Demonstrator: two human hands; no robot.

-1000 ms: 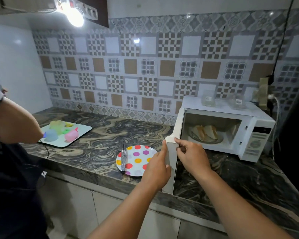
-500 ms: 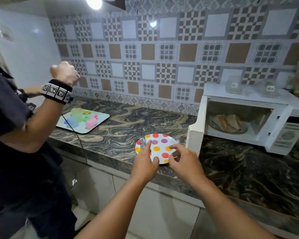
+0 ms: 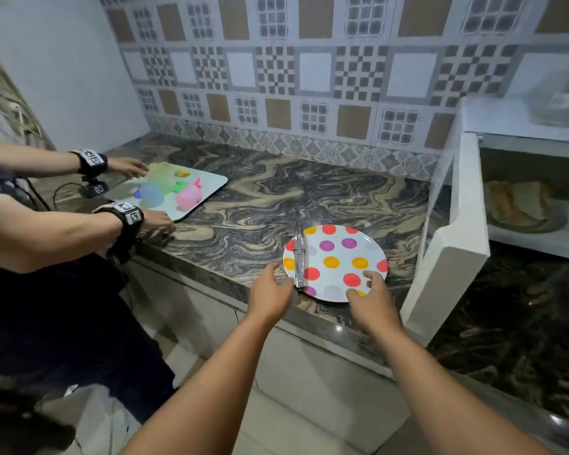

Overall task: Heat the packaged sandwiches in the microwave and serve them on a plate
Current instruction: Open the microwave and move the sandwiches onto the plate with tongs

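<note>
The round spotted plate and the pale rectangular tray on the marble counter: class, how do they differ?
The round spotted plate has multicoloured dots; the pale rectangular tray is plain. The plate carries a metal tool across its left side; the tray holds soft-coloured toy shapes. The plate sits by the open microwave door; the tray lies far left. Both rest flat on the counter.
</note>
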